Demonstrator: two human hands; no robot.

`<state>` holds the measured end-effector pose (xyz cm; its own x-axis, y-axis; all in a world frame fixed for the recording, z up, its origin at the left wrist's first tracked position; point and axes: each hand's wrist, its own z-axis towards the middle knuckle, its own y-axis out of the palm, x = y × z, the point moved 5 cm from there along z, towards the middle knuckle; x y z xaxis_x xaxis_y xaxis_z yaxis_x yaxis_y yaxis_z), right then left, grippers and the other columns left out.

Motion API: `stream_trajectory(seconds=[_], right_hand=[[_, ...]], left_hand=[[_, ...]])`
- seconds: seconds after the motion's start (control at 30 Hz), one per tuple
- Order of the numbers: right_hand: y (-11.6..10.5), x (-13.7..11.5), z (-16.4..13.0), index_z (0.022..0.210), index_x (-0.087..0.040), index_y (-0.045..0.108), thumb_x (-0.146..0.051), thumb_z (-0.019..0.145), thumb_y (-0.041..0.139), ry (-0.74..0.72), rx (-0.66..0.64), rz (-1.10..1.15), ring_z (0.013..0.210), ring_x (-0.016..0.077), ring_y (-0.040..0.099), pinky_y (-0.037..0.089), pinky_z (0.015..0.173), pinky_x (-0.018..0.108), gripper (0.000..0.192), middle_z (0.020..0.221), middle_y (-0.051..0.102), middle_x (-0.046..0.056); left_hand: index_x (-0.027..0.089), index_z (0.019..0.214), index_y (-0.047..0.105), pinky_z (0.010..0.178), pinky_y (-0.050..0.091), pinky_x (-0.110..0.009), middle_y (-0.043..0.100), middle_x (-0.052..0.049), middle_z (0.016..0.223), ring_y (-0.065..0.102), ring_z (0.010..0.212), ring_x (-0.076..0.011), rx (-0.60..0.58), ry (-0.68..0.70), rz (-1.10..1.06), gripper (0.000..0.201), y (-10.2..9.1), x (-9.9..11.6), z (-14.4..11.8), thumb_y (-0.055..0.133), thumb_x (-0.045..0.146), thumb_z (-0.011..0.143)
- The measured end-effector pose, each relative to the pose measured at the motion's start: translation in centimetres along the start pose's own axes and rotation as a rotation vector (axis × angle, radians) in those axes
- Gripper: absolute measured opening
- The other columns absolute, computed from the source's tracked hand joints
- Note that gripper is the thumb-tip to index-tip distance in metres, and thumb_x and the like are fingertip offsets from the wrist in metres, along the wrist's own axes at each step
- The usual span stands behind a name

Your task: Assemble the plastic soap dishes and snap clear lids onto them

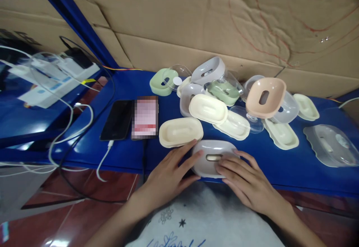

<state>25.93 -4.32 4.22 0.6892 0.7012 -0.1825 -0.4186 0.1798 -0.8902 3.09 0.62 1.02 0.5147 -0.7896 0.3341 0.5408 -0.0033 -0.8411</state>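
At the table's front edge lies a lavender-grey oval soap dish [209,149] with a slot in its middle; something cream shows through the slot. My left hand [176,164] grips its left side, fingers spread along the rim and thumb low at the front edge. On the right side my right hand [244,176] has its fingers lying over the dish, covering part of it near the slot. Just beyond my left fingertips sits a cream oval tray [181,132]. Another cream tray [208,108] rests overlapping other pieces behind.
Behind are a peach dish [265,97], a green dish [161,84], a grey dish [209,71] and several clear pieces. A clear cover [332,146] lies at right. Two phones, one black [116,120], lie left with cables. A power strip [60,86] stands farther left; cardboard [174,22] lines the back.
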Motion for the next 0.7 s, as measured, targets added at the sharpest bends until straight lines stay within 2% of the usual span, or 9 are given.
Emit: stream_trajectory(seconds=[0.07,0.13,0.27,0.37,0.43,0.5,0.57,0.63,0.7], right_hand=[[0.4,-0.3,0.3,0.128,-0.014,0.070,-0.018,0.107,0.061,-0.022,-0.006,-0.020,0.126,0.0212,0.068,0.033,0.129,0.046,0.023,0.127,0.078,0.008],[1.0,-0.4,0.2,0.126,-0.016,0.072,-0.023,0.108,0.063,-0.026,-0.016,-0.066,0.126,0.0212,0.069,0.035,0.129,0.047,0.022,0.128,0.078,0.006],[1.5,-0.5,-0.6,0.134,-0.021,0.071,-0.014,0.106,0.062,-0.060,-0.049,-0.129,0.131,0.0219,0.067,0.045,0.123,0.050,0.030,0.133,0.078,0.005],[0.4,1.0,-1.0,0.143,-0.022,0.067,-0.018,0.107,0.059,-0.052,-0.012,-0.053,0.132,0.0234,0.068,0.053,0.116,0.048,0.037,0.136,0.076,0.007],[-0.9,3.6,-1.3,0.150,-0.024,0.063,-0.020,0.108,0.054,0.074,0.080,-0.044,0.133,0.0261,0.068,0.055,0.112,0.049,0.043,0.138,0.075,0.009],[-2.0,6.8,-1.8,0.156,-0.025,0.057,-0.023,0.108,0.051,0.292,0.160,-0.157,0.137,0.0314,0.065,0.053,0.114,0.054,0.048,0.145,0.071,0.012],[-2.2,9.5,-2.5,0.161,-0.023,0.052,-0.031,0.109,0.055,0.471,0.149,-0.294,0.143,0.0372,0.060,0.051,0.116,0.059,0.053,0.154,0.064,0.016],[-1.8,11.0,-3.0,0.162,-0.022,0.051,-0.039,0.108,0.059,0.526,0.117,-0.360,0.141,0.0394,0.060,0.052,0.114,0.061,0.057,0.153,0.063,0.018],[-1.6,11.1,-3.2,0.157,-0.025,0.057,-0.039,0.106,0.063,0.505,0.145,-0.363,0.132,0.0372,0.066,0.055,0.110,0.059,0.053,0.143,0.069,0.016]], left_hand=[[0.021,0.157,0.050,0.113,0.061,-0.052,0.053,-0.017,0.162,0.059,0.143,-0.0332,-0.010,0.018,0.011,0.054,0.0,0.0,0.0,0.067,0.027,0.106],[0.022,0.152,0.055,0.109,0.063,-0.054,0.056,-0.015,0.160,0.062,0.137,-0.0338,-0.006,0.045,0.012,0.051,0.0,-0.1,0.0,0.070,0.032,0.105],[0.020,0.144,0.061,0.106,0.064,-0.054,0.058,-0.015,0.157,0.061,0.135,-0.0332,0.023,0.086,-0.011,0.042,0.1,-0.1,0.0,0.068,0.036,0.106],[0.020,0.143,0.061,0.110,0.062,-0.052,0.057,-0.015,0.157,0.058,0.140,-0.0316,0.033,0.093,-0.031,0.040,0.0,-0.1,-0.1,0.068,0.033,0.106],[0.020,0.145,0.060,0.112,0.061,-0.052,0.055,-0.016,0.159,0.056,0.144,-0.0317,0.029,0.087,-0.050,0.043,-0.2,0.0,-0.1,0.069,0.036,0.105],[0.020,0.146,0.060,0.115,0.060,-0.053,0.051,-0.017,0.162,0.053,0.148,-0.0321,0.025,0.077,-0.072,0.045,-0.3,0.0,-0.1,0.069,0.037,0.105],[0.020,0.145,0.060,0.116,0.059,-0.052,0.049,-0.018,0.164,0.052,0.151,-0.0323,0.030,0.065,-0.095,0.044,-0.3,-0.1,-0.2,0.069,0.036,0.105],[0.019,0.144,0.060,0.116,0.059,-0.051,0.048,-0.018,0.164,0.053,0.151,-0.0322,0.038,0.049,-0.112,0.042,-0.3,-0.2,-0.4,0.068,0.034,0.105],[0.020,0.144,0.060,0.115,0.060,-0.050,0.049,-0.018,0.164,0.055,0.150,-0.0324,0.040,0.036,-0.121,0.042,-0.3,-0.3,-0.5,0.069,0.033,0.104]])
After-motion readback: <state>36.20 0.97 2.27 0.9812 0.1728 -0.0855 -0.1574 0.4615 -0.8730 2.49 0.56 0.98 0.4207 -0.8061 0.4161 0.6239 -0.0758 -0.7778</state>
